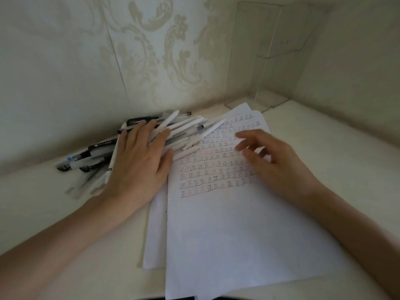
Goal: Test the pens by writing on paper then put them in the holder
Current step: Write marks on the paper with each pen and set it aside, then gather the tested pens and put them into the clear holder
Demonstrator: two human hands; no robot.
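A heap of pens [186, 128], several white and several black-and-clear, lies on the table against the wall at the left. My left hand [140, 163] rests flat on top of the heap, fingers spread, gripping nothing. A stack of white paper [233, 230] lies in the middle, its upper half covered with rows of small written marks in black and red. My right hand [275, 161] hovers over the written part, fingers loosely curled and blurred, with no pen in it. A clear acrylic holder [275, 55] stands in the far right corner.
The pale table [337, 135] meets patterned wallpaper walls at the back and right. The paper stack hangs over the table's near edge. Some pen tips lie over the paper's upper left corner.
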